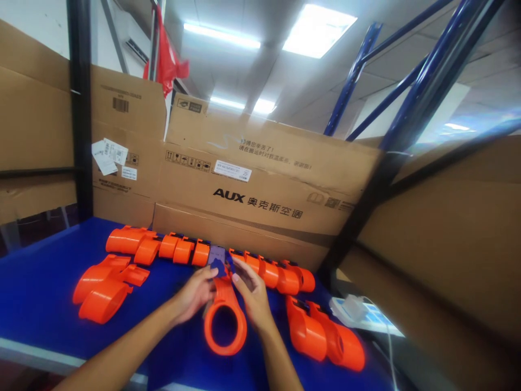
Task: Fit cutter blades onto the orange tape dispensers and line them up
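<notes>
In front of me is an orange tape dispenser (225,331), its large ring towards me and its narrow upper end between my hands. A small dark blue piece (218,265) sits at that upper end. My left hand (195,293) is closed with its thumb pressed on the blue piece. On the other side my right hand (252,293) grips the dispenser's upper end, fingers curled behind it. Just beyond my fingertips stands a greyish-purple block (216,254) with faint markings. Part of the upper end is hidden by my fingers.
Several orange dispensers (183,251) line the back of the blue table (36,282), with others (103,301) at left and a pair (325,339) at right. Cardboard panels (260,179) wall the back. A power strip (366,315) with a cable lies right, near a dark post (350,233).
</notes>
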Demonstrator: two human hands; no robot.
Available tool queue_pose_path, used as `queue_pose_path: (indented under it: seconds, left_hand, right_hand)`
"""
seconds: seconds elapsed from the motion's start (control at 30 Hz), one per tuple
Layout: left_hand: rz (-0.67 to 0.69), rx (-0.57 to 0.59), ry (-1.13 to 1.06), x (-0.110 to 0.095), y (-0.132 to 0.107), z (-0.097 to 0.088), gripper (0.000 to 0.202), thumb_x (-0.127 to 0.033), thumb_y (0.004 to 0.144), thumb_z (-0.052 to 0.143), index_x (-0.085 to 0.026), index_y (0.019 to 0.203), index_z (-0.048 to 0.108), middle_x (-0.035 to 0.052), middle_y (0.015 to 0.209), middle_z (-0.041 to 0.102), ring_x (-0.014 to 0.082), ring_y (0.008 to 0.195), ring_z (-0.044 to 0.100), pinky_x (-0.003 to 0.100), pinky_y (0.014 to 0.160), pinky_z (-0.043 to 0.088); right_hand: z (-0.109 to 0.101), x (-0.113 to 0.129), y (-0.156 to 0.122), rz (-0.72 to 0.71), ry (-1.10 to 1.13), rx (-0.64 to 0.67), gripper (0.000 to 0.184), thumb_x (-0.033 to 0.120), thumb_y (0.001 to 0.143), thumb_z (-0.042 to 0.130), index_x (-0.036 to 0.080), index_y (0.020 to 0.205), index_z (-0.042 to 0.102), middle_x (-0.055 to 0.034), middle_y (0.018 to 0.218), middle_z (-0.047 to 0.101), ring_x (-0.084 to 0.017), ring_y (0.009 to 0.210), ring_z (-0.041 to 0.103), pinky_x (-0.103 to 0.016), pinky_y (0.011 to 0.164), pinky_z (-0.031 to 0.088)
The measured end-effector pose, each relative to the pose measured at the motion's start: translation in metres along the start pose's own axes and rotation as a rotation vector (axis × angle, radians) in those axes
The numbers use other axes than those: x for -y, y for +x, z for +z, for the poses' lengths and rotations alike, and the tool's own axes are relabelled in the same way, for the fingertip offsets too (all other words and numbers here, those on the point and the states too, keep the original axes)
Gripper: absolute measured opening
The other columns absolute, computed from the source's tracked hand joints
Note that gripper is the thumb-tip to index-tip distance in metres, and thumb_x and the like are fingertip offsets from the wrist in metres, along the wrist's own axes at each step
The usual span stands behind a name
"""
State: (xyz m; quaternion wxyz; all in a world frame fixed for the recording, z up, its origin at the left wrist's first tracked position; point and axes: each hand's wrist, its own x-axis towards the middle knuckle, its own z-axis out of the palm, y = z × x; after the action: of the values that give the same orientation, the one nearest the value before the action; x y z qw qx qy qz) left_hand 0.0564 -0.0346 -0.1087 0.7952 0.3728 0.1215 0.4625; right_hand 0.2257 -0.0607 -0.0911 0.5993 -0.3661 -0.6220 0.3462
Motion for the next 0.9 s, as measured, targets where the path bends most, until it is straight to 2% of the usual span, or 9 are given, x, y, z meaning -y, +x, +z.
queue_pose_path:
  seconds: [0.13, 0.23, 0.33, 0.53, 0.9]
  left_hand:
    - [0.171, -0.077, 0.091, 0.000, 0.003, -0.003, 0.038, -0.021, 0.073, 0.076, -0.019, 0.110, 0.067, 0.0104, 0.111, 0.072, 0.0270, 0.100, 0.069, 0.039, 0.086, 0.054]
    - [0.307, -0.144, 0.156, -0.001, 0.003, -0.003, 0.040, -0.021, 0.071, 0.078, -0.021, 0.110, 0.069, 0.0084, 0.114, 0.071, 0.0265, 0.105, 0.066, 0.037, 0.091, 0.052]
    - [0.374, -0.179, 0.230, -0.004, 0.003, -0.003, 0.049, -0.019, 0.066, 0.082, -0.020, 0.113, 0.069, 0.0091, 0.119, 0.070, 0.0277, 0.113, 0.063, 0.036, 0.099, 0.046]
    - [0.387, -0.189, 0.305, -0.004, 0.006, -0.006, 0.056, -0.019, 0.064, 0.085, -0.020, 0.117, 0.068, 0.0096, 0.119, 0.071, 0.0300, 0.118, 0.060, 0.037, 0.103, 0.043]
    - [0.382, -0.178, 0.277, -0.003, 0.005, -0.006, 0.058, -0.018, 0.063, 0.085, -0.019, 0.118, 0.068, 0.0114, 0.122, 0.069, 0.0312, 0.120, 0.059, 0.038, 0.103, 0.044]
  right_hand:
    - [-0.014, 0.000, 0.001, -0.030, -0.048, -0.104, 0.043, 0.044, 0.085, 0.068, 0.027, 0.125, 0.067, -0.0089, 0.129, 0.067, -0.031, 0.125, 0.058, -0.054, 0.109, 0.041]
    - [-0.021, 0.004, 0.000, -0.069, -0.090, -0.049, 0.040, 0.042, 0.085, 0.069, 0.028, 0.122, 0.069, -0.0083, 0.128, 0.068, -0.032, 0.126, 0.057, -0.056, 0.112, 0.037]
    - [-0.024, 0.009, 0.000, -0.116, -0.134, 0.043, 0.038, 0.043, 0.084, 0.069, 0.028, 0.120, 0.071, -0.0080, 0.129, 0.067, -0.033, 0.127, 0.056, -0.057, 0.112, 0.037]
    - [-0.024, 0.011, 0.002, -0.174, -0.230, 0.104, 0.036, 0.042, 0.086, 0.068, 0.029, 0.120, 0.071, -0.0077, 0.130, 0.066, -0.032, 0.127, 0.056, -0.056, 0.111, 0.038]
    - [-0.022, 0.010, 0.002, -0.135, -0.227, 0.124, 0.037, 0.043, 0.085, 0.069, 0.029, 0.120, 0.070, -0.0079, 0.128, 0.067, -0.031, 0.124, 0.058, -0.055, 0.109, 0.040]
